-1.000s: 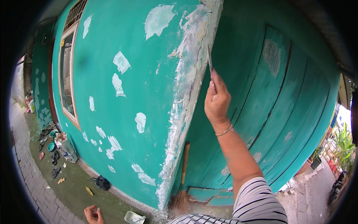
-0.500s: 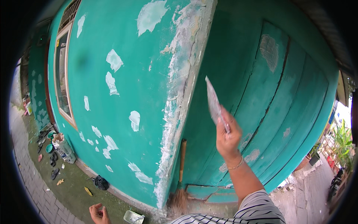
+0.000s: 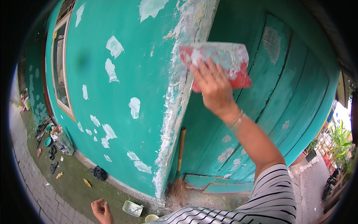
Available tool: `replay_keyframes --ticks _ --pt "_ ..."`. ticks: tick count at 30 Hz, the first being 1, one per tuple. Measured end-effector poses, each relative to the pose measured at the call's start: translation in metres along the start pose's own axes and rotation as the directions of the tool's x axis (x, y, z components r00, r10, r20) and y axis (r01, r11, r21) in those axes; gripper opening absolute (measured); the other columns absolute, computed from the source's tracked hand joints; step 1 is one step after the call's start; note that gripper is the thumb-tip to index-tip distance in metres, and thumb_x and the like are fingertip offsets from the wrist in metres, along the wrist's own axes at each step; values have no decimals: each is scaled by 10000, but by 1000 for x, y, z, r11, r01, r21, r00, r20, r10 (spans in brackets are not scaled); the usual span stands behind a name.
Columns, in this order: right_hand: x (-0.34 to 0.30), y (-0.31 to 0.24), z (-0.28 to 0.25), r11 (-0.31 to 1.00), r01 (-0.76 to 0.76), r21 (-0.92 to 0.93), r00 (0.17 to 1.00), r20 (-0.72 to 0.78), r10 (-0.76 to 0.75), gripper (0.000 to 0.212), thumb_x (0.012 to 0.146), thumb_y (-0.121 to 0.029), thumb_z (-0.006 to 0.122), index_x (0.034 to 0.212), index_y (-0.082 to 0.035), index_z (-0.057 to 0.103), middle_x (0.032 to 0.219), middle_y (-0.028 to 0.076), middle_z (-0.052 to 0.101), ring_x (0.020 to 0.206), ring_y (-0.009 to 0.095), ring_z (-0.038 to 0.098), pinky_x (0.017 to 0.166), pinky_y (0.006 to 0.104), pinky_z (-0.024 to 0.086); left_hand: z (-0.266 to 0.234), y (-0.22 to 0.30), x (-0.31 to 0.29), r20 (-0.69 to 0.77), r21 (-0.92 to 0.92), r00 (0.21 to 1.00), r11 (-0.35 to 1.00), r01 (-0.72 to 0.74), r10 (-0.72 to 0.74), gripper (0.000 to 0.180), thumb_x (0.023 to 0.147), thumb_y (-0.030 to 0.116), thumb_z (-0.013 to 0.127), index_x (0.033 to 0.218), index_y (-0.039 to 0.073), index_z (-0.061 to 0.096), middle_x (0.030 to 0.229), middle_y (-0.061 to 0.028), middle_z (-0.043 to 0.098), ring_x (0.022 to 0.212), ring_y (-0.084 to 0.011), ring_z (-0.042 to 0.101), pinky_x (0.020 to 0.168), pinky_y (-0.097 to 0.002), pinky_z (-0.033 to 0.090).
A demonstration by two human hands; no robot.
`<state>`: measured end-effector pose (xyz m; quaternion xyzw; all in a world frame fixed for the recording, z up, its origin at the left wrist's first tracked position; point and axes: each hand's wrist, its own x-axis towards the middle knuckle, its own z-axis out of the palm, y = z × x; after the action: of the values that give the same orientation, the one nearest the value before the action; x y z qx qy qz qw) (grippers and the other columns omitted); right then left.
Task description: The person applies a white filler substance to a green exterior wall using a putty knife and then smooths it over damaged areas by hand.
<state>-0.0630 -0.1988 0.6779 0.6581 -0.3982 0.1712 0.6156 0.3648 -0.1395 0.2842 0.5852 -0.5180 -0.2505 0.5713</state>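
My right hand (image 3: pixel 216 89) is raised at the wall corner, its fingers pressed flat on a red putty spreader (image 3: pixel 238 76). Whitish putty is smeared over the upper part of the blade. The spreader lies across the rough, white-patched corner edge (image 3: pixel 186 74); whether it touches the plaster I cannot tell. Low at the left, my left hand (image 3: pixel 101 211) hangs with fingers loosely curled and thumb apart, and nothing shows in it. Beside it on the ground is a white tray (image 3: pixel 128 204) with a light-coloured tool in it. Pale filler patches (image 3: pixel 115 47) dot the green wall (image 3: pixel 138 74).
A straw broom (image 3: pixel 181 156) leans in the recess right of the corner. Along the wall base stand a black bag (image 3: pixel 99 173) and a white sack (image 3: pixel 63 142), with several sandals (image 3: pixel 54 167) nearby. A pale tub (image 3: pixel 151 217) is at the lower edge. Potted plants (image 3: pixel 339 143) stand far right.
My right hand has risen and turned, bringing the spreader from edge-on to broad face, up and across the corner. The view has shifted slightly, and the pale tub now shows.
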Motion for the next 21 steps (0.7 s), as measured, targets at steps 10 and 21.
replay_keyframes --ticks 10,21 --pt "-122 -133 -59 806 -318 499 869 493 37 336 808 -106 533 1124 -33 622 1139 178 605 1046 371 588 875 463 475 -24 -11 7 -58 57 998 998 -11 14 134 785 29 639 911 8 596 892 0 477 664 -61 372 597 -202 350" --pt "3 -52 -26 768 -499 401 718 687 108 137 763 -42 542 848 9 635 881 230 647 837 403 622 749 441 508 -7 0 4 53 -27 998 999 21 -20 151 785 37 647 924 3 599 898 -3 482 655 -65 365 587 -206 351"
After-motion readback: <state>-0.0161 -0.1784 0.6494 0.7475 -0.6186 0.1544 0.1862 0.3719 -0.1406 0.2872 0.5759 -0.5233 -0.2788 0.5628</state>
